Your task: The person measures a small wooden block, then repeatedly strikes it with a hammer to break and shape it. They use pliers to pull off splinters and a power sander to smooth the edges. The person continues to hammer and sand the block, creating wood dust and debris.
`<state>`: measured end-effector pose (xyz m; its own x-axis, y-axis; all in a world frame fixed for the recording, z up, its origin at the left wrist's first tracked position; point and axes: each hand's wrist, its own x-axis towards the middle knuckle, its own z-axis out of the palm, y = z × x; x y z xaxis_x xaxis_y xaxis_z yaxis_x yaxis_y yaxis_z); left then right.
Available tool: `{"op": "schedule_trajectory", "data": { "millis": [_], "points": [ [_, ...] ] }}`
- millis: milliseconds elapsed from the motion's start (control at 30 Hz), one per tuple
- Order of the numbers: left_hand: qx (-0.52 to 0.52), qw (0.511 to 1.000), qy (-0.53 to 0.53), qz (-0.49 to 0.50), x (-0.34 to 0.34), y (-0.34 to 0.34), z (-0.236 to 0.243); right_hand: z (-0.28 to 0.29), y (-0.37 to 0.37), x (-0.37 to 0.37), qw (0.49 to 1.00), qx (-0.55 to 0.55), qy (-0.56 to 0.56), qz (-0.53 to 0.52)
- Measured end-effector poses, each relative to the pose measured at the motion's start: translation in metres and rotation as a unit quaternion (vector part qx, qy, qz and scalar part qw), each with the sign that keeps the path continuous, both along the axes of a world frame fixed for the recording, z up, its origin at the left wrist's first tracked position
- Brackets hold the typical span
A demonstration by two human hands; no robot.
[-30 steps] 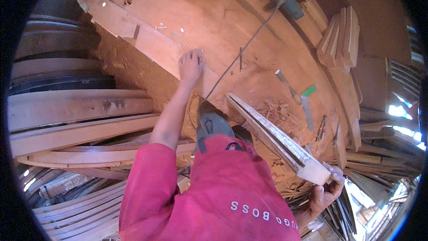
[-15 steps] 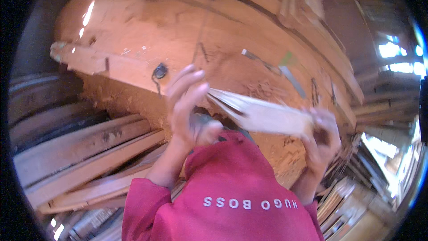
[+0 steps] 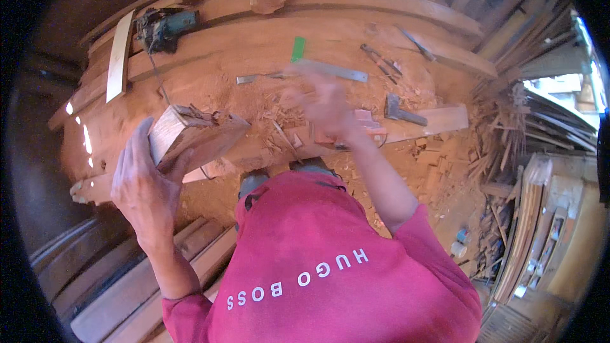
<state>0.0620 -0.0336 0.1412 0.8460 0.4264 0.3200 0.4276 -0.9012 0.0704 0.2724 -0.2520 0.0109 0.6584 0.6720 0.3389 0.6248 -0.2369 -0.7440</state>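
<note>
My left hand [image 3: 145, 184] grips a thick wood block [image 3: 213, 141] from its near side, thumb against one face. The block is raised and tilted, with a pale face toward the left and a rough, splintered patch on top. My right hand [image 3: 325, 105] is stretched over the workbench, smeared by motion, so its fingers cannot be made out. Closest to it are a square [image 3: 346, 73] with a metal blade and a green handle [image 3: 297, 49], and a narrow flat-bladed tool [image 3: 248, 79]. A red and pink boxy object [image 3: 368, 128] lies beside my right wrist.
A hammer [image 3: 405, 112], pincers [image 3: 380, 61] and a blade-like tool [image 3: 416, 44] lie on the right of the sawdust-covered bench [image 3: 216, 44]. A teal power tool [image 3: 168, 28] with a cord and a pale board [image 3: 119, 57] are far left. Stacked timber [image 3: 121, 292] stands near left.
Both hands were at the wood piece; now only my left hand holds it, turned end-on at the left. My right hand has moved out over the bench. The view has swung to the right.
</note>
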Motion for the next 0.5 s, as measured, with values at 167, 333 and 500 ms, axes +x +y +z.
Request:
{"op": "schedule_trajectory", "data": {
  "millis": [167,333,500],
  "points": [
    [-0.038,0.995,0.064,0.06,0.009,-0.002,0.008,-0.155,-0.225,0.091,0.944,-0.162,0.112,-0.265],
    [-0.067,0.988,0.018,0.14,-0.009,-0.005,0.027,-0.262,-0.376,0.123,0.879,-0.405,-0.012,-0.25],
    [-0.071,0.971,0.035,0.224,-0.011,-0.021,0.037,-0.295,-0.409,0.133,0.803,-0.55,-0.026,-0.228]
  ]
}}
